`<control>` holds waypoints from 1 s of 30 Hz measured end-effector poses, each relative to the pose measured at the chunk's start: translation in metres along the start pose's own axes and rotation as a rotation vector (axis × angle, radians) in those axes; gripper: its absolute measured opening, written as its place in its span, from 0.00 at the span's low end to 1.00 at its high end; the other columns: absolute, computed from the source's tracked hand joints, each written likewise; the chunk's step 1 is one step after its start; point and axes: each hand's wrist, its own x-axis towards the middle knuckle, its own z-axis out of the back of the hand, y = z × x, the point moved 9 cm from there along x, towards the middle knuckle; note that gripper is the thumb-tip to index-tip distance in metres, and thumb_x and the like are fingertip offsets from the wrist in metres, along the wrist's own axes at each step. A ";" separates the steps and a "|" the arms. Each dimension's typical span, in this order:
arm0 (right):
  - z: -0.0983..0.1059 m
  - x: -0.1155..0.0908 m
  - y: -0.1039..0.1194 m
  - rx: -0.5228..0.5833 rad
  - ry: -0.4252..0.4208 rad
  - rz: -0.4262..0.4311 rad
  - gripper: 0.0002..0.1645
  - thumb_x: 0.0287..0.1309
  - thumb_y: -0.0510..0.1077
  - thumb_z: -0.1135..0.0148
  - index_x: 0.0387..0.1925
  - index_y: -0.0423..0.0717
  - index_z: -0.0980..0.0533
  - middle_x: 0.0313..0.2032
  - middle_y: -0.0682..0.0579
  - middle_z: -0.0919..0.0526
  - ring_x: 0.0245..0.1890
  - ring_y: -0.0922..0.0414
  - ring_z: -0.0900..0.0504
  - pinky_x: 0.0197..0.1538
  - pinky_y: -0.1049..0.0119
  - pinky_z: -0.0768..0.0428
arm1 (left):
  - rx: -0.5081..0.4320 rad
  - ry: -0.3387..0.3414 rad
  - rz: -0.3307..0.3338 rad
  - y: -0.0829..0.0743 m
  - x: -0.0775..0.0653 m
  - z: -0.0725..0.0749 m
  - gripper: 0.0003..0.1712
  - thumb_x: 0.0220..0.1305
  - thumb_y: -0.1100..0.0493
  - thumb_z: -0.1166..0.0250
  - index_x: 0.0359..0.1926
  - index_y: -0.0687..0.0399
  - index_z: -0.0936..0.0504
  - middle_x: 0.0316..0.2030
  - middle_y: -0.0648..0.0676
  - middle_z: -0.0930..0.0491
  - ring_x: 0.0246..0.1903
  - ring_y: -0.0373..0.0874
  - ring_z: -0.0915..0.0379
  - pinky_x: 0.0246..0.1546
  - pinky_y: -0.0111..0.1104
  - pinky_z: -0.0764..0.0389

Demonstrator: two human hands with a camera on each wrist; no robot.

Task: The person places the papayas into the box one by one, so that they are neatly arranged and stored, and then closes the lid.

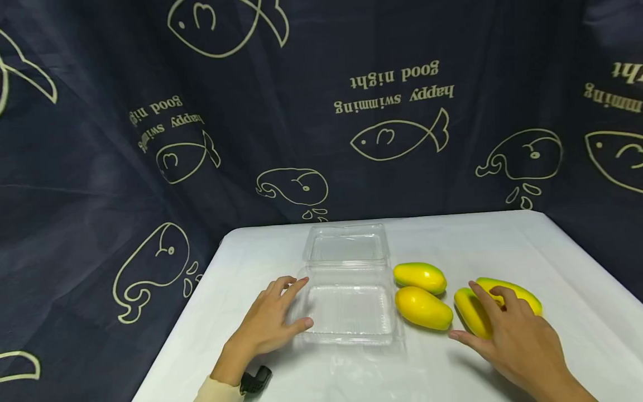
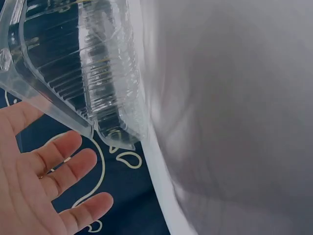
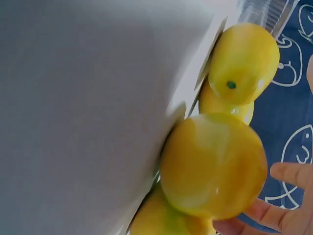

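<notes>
A clear plastic clamshell box (image 1: 346, 338) lies on the table with its lid (image 1: 346, 245) folded back. Beside its left edge is my left hand (image 1: 271, 321), fingers spread and palm toward the box wall (image 2: 63, 115); contact is unclear. Over the right pair of yellow-green mangoes hovers my right hand (image 1: 524, 338), its thumb and fingers apart. The nearer one of that pair (image 1: 469, 312) lies between thumb and fingers, and the farther one (image 1: 527, 296) is partly hidden by them. In the right wrist view, fingertips are close beside a mango (image 3: 210, 166).
Two more mangoes, a farther one (image 1: 420, 277) and a nearer one (image 1: 423, 308), lie between the box and my right hand. A white cloth covers the table (image 1: 452, 234). Behind and left hangs a dark blue curtain (image 1: 301, 111) with fish and whale drawings.
</notes>
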 end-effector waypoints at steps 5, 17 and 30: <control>-0.004 -0.002 -0.006 0.026 0.052 0.006 0.64 0.41 0.87 0.42 0.74 0.58 0.38 0.56 0.34 0.29 0.32 0.44 0.21 0.23 0.50 0.23 | -0.059 0.053 0.028 0.004 -0.002 -0.003 0.51 0.53 0.27 0.31 0.76 0.26 0.41 0.66 0.44 0.34 0.61 0.42 0.33 0.56 0.45 0.26; -0.015 -0.008 -0.018 0.066 0.122 0.004 0.65 0.39 0.87 0.39 0.73 0.56 0.37 0.60 0.37 0.34 0.31 0.48 0.21 0.22 0.54 0.25 | -0.242 0.117 0.049 0.022 -0.008 -0.008 0.53 0.44 0.30 0.24 0.72 0.27 0.35 0.63 0.37 0.38 0.61 0.38 0.33 0.62 0.47 0.25; -0.019 -0.010 -0.032 0.155 0.131 0.001 0.71 0.30 0.84 0.31 0.76 0.65 0.43 0.62 0.34 0.37 0.32 0.46 0.20 0.23 0.56 0.26 | -0.373 0.155 -0.036 0.025 -0.003 -0.015 0.53 0.43 0.34 0.21 0.70 0.33 0.34 0.65 0.36 0.36 0.65 0.43 0.33 0.64 0.49 0.26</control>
